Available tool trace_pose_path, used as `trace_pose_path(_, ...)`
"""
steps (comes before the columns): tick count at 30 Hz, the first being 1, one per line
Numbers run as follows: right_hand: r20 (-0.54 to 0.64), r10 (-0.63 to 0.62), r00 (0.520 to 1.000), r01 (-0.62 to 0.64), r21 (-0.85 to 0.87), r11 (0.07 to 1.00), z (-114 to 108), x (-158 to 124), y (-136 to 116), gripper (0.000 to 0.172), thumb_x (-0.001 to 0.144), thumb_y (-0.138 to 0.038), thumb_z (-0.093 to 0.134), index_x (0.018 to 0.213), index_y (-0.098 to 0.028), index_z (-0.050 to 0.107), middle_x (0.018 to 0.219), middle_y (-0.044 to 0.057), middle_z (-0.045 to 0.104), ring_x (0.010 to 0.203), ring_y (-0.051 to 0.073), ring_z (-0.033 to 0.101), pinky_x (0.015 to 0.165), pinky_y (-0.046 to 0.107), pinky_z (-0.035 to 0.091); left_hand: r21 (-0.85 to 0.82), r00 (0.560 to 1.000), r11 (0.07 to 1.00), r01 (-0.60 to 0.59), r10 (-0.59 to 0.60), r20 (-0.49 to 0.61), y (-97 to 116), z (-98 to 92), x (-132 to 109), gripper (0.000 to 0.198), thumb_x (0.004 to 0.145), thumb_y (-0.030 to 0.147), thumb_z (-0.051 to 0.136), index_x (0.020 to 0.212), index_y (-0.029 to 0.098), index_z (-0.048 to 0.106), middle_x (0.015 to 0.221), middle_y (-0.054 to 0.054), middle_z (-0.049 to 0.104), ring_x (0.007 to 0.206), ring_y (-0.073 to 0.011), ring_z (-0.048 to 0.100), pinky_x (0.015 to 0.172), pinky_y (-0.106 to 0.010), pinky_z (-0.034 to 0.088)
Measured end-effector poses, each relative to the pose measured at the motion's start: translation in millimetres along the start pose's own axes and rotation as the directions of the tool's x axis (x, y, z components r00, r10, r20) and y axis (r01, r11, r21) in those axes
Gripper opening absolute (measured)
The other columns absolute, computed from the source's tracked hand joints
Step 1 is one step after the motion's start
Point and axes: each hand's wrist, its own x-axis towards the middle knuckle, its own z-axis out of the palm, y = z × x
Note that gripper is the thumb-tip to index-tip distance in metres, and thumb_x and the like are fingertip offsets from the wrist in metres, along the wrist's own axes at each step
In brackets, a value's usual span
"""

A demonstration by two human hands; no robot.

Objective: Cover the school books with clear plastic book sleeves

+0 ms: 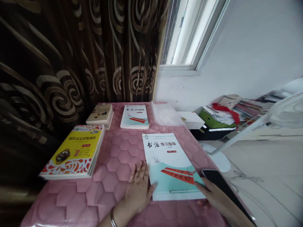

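Observation:
A white and teal calligraphy workbook (169, 176) with a red banner picture lies in front of me on the pink quilted tabletop (118, 167). My left hand (138, 187) rests flat along the book's left side, fingers stretched out and thumb at its lower left edge. At the lower right corner, my right hand (210, 194) pinches the book, thumb on the cover and fingers partly hidden at the edge below. A dark phone (220, 184) lies beside and partly behind the right hand.
Further back are a stack of similar workbooks (134, 117), small beige books (100, 114) and clear plastic film (167, 114). Yellow-covered books (75, 151) are stacked at left. Past the table's right edge stand a white fan (248, 126), a white box (191, 119) and a green bin (217, 121) of papers.

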Motion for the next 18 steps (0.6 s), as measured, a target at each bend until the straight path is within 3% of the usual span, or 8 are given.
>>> trace_pose_path(4, -0.013, 0.012, 1.000, -0.013, -0.026, 1.000, 0, 2, 2, 0.028, 0.081, -0.043, 0.047, 0.095, -0.021, 0.056, 0.071, 0.004, 0.069, 0.050, 0.020, 0.066, 0.042, 0.026, 0.046, 0.051, 0.998, 0.998, -0.026, 0.028, -0.050, -3, 8.9, 1, 0.072, 0.096, 0.059, 0.023, 0.152, 0.013, 0.024, 0.159, -0.010, 0.019, 0.147, -0.0307, 0.016, 0.118, -0.053, 0.026)
trace_pose_path(11, -0.010, -0.043, 0.999, 0.042, -0.043, 0.998, 6, 3, 2, 0.025, 0.083, -0.041, 0.043, 0.094, -0.021, 0.054, 0.069, 0.003, 0.067, 0.051, 0.019, 0.065, 0.045, 0.027, 0.049, 0.114, 0.996, 0.993, -0.039, 0.048, -0.079, -8, 16.3, 2, 0.070, 0.097, 0.057, 0.025, 0.153, 0.014, 0.021, 0.159, -0.010, 0.019, 0.147, -0.0294, 0.017, 0.119, -0.052, 0.025)
trace_pose_path(18, 0.083, -0.066, 0.994, 0.066, 0.001, 0.998, 19, 5, -13, 0.036, 0.089, -0.038, 0.039, 0.118, -0.020, 0.050, 0.086, 0.004, 0.071, 0.054, 0.018, 0.067, 0.047, 0.027, 0.052, 0.139, 0.989, 0.985, -0.103, 0.116, -0.090, -32, 4.5, 7, 0.067, 0.098, 0.053, 0.024, 0.154, 0.017, 0.015, 0.160, -0.009, 0.018, 0.148, -0.0247, 0.016, 0.120, -0.052, 0.020)
